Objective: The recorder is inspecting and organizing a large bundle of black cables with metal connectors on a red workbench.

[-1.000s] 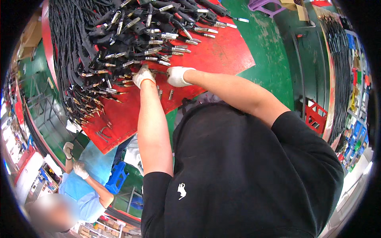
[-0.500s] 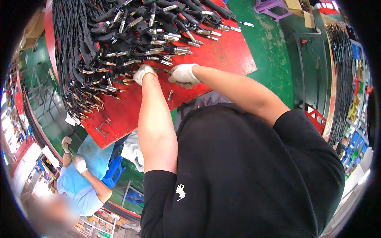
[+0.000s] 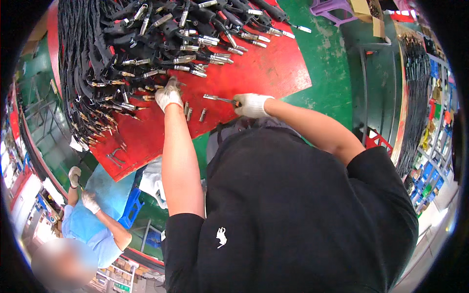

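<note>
My left hand [image 3: 169, 96], in a whitish work glove, is at the near edge of a heap of black cables with metal connectors [image 3: 184, 59]. Its fingers are drawn together at the connector ends, and what they hold is hidden. My right hand [image 3: 252, 105], gloved too, is closed around a slim silver hand tool [image 3: 218, 98] whose metal end points left, clear of the connectors. Whether it is pliers or a wrench I cannot tell. Several small metal sleeves [image 3: 202, 115] lie loose on the red tabletop [image 3: 239, 83] between my hands.
Metal wrench-like tools [image 3: 116, 156] lie at the table's left corner. A co-worker in light blue [image 3: 100, 244] with gloved hands is at lower left, beside a blue stool [image 3: 131, 208]. A purple stool [image 3: 332, 10] stands far right. More black cables [image 3: 414, 97] hang along the right.
My right hand has drawn right and toward me, taking the silver tool away from the connectors. My left hand has shifted slightly, and more loose metal sleeves show beside it.
</note>
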`<act>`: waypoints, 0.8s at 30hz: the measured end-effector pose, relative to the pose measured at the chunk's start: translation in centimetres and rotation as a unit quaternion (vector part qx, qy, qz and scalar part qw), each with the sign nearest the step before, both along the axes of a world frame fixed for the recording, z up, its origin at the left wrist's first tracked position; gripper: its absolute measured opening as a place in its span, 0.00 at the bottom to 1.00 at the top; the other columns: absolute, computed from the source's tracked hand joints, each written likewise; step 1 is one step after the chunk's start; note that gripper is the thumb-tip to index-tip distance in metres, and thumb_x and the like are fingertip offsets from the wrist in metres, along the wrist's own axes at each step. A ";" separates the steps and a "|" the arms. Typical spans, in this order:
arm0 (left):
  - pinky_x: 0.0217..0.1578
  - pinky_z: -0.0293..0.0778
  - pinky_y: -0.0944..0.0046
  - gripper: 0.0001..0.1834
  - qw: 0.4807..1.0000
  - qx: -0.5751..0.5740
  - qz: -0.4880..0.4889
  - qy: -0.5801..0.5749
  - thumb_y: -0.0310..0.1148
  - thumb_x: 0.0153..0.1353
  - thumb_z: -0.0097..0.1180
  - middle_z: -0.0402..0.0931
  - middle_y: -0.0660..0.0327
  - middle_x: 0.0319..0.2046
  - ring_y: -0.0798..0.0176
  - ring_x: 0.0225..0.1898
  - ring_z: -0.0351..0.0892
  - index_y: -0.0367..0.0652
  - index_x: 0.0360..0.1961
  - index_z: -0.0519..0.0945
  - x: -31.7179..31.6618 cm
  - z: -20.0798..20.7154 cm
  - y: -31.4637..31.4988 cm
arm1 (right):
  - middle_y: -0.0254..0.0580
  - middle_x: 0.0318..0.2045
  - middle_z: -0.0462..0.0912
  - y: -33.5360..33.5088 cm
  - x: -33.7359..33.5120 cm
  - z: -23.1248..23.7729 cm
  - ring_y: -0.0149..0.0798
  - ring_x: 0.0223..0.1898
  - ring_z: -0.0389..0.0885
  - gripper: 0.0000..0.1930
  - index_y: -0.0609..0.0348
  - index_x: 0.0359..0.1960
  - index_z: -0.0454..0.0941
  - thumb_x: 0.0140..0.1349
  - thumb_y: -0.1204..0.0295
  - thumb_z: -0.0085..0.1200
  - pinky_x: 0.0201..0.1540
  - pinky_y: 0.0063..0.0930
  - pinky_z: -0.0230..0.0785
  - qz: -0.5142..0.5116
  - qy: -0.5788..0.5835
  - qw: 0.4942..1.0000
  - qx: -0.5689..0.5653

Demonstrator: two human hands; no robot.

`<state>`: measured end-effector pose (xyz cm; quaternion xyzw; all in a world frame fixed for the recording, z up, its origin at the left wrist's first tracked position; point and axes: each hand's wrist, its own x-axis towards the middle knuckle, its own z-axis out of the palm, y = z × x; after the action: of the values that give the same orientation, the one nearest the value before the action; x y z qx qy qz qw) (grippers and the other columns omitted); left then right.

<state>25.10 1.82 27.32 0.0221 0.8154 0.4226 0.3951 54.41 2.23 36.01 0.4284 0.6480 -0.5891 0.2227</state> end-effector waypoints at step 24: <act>0.33 0.80 0.59 0.18 0.992 0.102 0.016 -0.071 0.38 0.67 0.60 0.82 0.56 0.36 0.61 0.32 0.83 0.35 0.50 0.78 -4.2 2.4 -10.5 | 0.60 0.50 0.84 1.6 -15.6 -3.0 0.56 0.52 0.84 0.22 0.61 0.51 0.81 0.59 0.66 0.47 0.53 0.47 0.76 0.060 -0.072 0.985 0.144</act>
<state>20.87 -8.72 29.72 0.0191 0.7385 0.5101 0.4405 38.83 3.83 32.98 0.4578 0.7329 -0.4428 0.2391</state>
